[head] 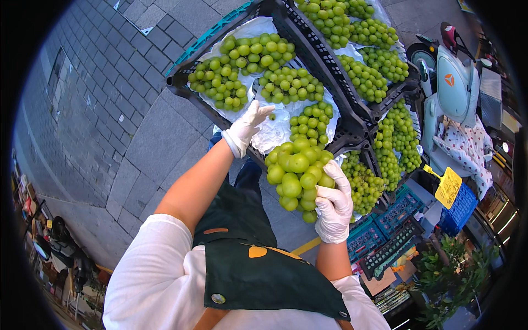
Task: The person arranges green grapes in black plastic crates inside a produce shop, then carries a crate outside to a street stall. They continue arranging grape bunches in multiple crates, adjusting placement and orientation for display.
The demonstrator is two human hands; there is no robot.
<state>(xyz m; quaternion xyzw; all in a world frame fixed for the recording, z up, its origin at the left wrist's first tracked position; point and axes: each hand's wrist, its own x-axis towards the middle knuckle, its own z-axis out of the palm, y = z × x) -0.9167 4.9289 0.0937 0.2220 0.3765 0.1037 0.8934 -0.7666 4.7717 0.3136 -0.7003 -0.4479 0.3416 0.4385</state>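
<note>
A bunch of green grapes (299, 175) hangs in my right hand (335, 202), raised in front of my apron. White gloves cover both hands. My left hand (249, 123) is over the near edge of a black plastic crate (194, 97), its fingers apart and nothing in them. Just beyond its fingertips a single loose grape (272, 117) lies on crumpled white paper (274, 134). Several more bunches of grapes (288, 84) rest on paper inside this crate. The stem of the held bunch is hidden by my fingers.
Another black crate (330, 78) of grapes adjoins on the far right, with more grape bunches (398, 140) beside it. A yellow handwritten tag (449, 187) stands near blue crates (383, 222). A pale scooter (453, 90) is parked at right. Grey paving (161, 136) lies left.
</note>
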